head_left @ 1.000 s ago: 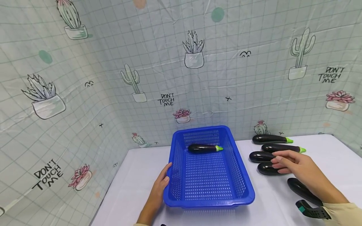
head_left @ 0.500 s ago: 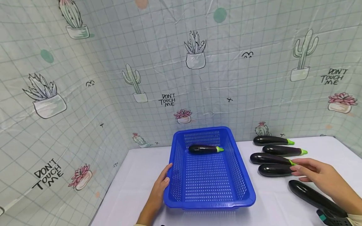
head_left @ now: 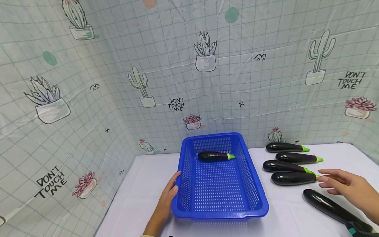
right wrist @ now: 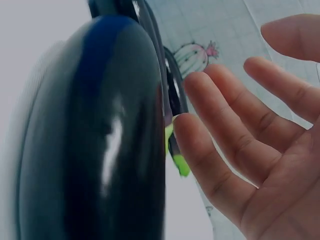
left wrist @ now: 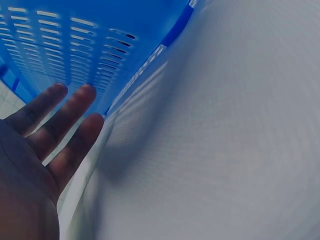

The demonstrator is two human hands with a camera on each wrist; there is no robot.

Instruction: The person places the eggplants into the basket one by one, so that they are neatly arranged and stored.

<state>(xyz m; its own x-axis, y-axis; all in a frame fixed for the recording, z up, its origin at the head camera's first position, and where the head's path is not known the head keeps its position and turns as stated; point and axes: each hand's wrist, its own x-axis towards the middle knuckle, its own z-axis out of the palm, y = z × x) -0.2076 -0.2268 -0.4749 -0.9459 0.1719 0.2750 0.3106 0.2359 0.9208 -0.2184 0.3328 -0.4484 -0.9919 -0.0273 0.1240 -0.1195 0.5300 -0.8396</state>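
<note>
A dark eggplant [head_left: 214, 156] with a green stem lies at the far end inside the blue plastic basket [head_left: 220, 214]. My left hand [head_left: 164, 200] is at the basket's left side; in the left wrist view its extended fingers [left wrist: 75, 145] lie against or close to the slotted outer wall. My right hand [head_left: 347, 187], fingers loosely bent and holding nothing, hovers just right of the stem of the nearest eggplant in the row [head_left: 293, 178]. Below that hand lies another eggplant [head_left: 328, 205], set diagonally; it looms large in the right wrist view.
Further eggplants in the row lie behind: one [head_left: 284, 166], another [head_left: 297, 158] and the rearmost [head_left: 285, 147]. A white cloth [head_left: 130, 194] covers the table. A patterned curtain [head_left: 163, 125] hangs along the back and left side.
My right hand has moved right and slightly towards me, off the row of eggplants, uncovering their stems. The left hand and the basket have stayed in place.
</note>
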